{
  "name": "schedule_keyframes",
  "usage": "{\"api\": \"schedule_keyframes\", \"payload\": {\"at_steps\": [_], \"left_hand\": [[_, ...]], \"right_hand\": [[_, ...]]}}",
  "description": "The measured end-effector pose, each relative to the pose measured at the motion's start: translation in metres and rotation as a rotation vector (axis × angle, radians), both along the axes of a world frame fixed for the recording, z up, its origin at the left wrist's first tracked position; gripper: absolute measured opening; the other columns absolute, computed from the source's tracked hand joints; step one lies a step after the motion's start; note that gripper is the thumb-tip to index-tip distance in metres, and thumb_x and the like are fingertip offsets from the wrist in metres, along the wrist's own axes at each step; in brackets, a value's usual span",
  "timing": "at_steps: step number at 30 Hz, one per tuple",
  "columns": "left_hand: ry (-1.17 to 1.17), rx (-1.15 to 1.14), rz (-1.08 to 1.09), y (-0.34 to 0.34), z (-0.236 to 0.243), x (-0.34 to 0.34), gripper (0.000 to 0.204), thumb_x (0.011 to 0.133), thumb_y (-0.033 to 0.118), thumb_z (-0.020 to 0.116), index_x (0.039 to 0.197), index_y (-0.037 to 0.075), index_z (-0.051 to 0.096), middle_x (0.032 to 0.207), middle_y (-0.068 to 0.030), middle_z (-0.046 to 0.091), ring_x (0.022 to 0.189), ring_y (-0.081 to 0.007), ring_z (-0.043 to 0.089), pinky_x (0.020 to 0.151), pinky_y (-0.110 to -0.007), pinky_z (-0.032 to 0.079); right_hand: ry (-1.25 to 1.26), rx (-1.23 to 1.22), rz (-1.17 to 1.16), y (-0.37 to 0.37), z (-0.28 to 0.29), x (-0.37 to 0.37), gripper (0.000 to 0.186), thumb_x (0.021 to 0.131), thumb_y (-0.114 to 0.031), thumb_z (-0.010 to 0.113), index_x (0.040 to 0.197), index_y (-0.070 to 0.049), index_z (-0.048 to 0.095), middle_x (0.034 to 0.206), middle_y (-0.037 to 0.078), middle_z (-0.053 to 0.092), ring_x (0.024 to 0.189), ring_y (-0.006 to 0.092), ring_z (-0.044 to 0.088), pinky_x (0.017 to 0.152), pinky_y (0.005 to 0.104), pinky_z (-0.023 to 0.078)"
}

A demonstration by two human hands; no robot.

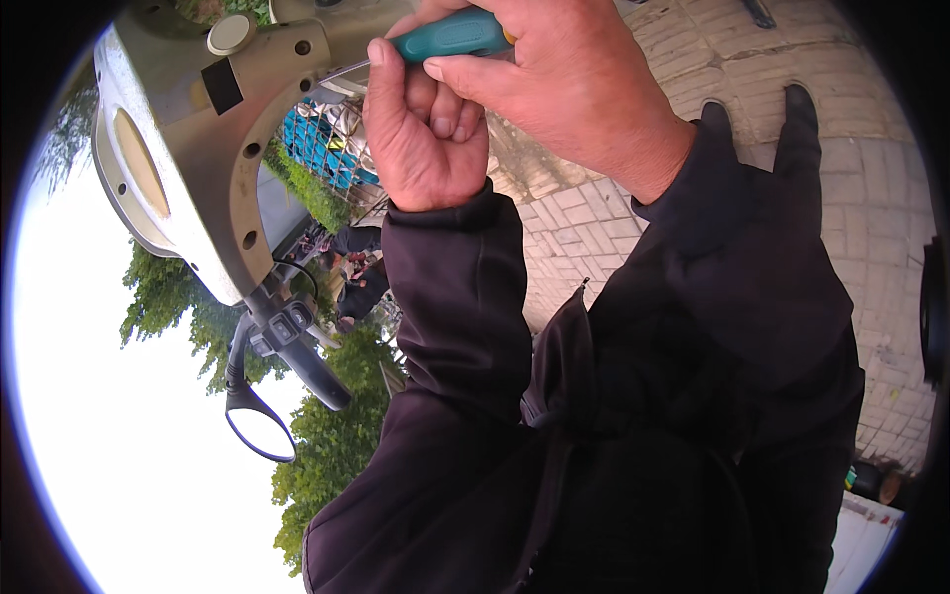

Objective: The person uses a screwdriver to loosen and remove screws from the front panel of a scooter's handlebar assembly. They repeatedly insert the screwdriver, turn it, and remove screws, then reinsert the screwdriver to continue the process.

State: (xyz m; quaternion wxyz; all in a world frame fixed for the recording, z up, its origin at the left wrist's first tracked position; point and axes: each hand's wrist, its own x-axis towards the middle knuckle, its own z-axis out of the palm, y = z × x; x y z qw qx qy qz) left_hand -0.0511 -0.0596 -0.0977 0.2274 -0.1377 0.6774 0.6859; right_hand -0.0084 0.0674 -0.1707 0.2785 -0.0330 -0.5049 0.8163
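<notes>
Head view: right hand [554, 84] wrapped around a teal-handled screwdriver [445, 38] near the top edge, metal shaft aimed at a beige scooter panel [188, 178]. Left hand [426, 129] curled into a fist, thumb and forefinger pinching the shaft just beside the handle. Handlebar mirror [259, 428] hanging below the panel.

Soft daylight, blown-out white sky at left, dark fisheye vignette, edges bent, centre sharp.
</notes>
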Motion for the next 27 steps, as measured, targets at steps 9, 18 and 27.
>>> {"api": "schedule_keyframes", "payload": {"at_steps": [9,18,27], "left_hand": [[0.000,0.128,0.049,-0.007,0.007,0.000,0.038,0.110,0.034,0.053,0.122,-0.001,0.059,0.057,0.0078,0.035,0.045,-0.0040,0.032,0.042,-0.022,0.028],[-0.020,0.062,0.073,-0.006,0.011,-0.003,0.039,0.109,0.037,0.053,0.121,0.000,0.060,0.059,0.0073,0.044,0.047,-0.0029,0.032,0.042,-0.021,0.028],[0.017,0.064,0.082,-0.011,0.010,-0.004,0.036,0.108,0.045,0.054,0.106,0.010,0.064,0.062,0.0081,0.051,0.049,-0.0016,0.032,0.045,-0.020,0.028]], "right_hand": [[-0.068,-0.023,0.039,0.002,0.012,0.007,0.022,0.082,-0.002,0.071,0.102,-0.001,0.060,0.093,0.016,0.062,0.083,0.0366,0.066,0.071,0.0423,0.053],[-0.050,0.136,-0.081,-0.011,0.006,0.000,0.024,0.082,-0.005,0.072,0.101,-0.002,0.058,0.092,0.014,0.060,0.086,0.0348,0.065,0.072,0.0418,0.053],[0.119,0.348,-0.257,-0.018,0.016,-0.014,0.013,0.086,-0.006,0.064,0.093,0.001,0.056,0.089,0.012,0.054,0.080,0.0281,0.062,0.068,0.0361,0.054]]}}
